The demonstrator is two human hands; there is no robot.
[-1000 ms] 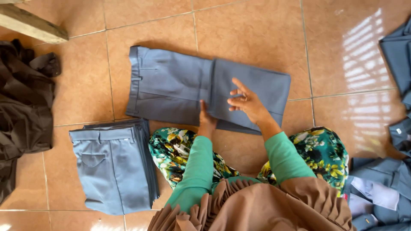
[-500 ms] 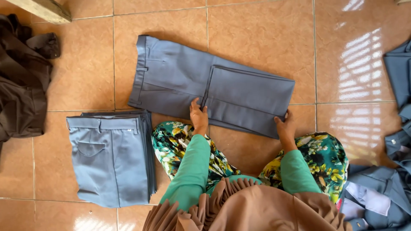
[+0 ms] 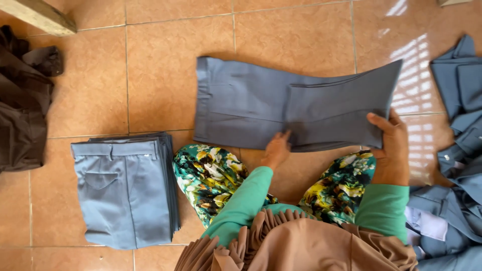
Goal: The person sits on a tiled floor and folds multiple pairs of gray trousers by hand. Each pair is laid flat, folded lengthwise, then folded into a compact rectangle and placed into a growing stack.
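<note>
Left hand [image 3: 276, 149] flat on grey trousers [image 3: 246, 105]; right hand [image 3: 390, 145] grips folded leg end, 3 o'clock. Folded stack [image 3: 125, 190] at 8 o'clock.

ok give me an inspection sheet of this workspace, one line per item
surface: orange tiled floor, sunlit patches at right.
job's things: grey trousers lie flat, the leg end folded over and lifted at the right.
clutter: stack of folded grey trousers at left; dark brown clothes far left; loose grey garments at right.
grippers: left hand presses the trousers at the fold; right hand grips the folded leg end.
cables: nothing seen.
surroundings: wooden beam at top left; the person's floral trousers and green sleeves below.
</note>
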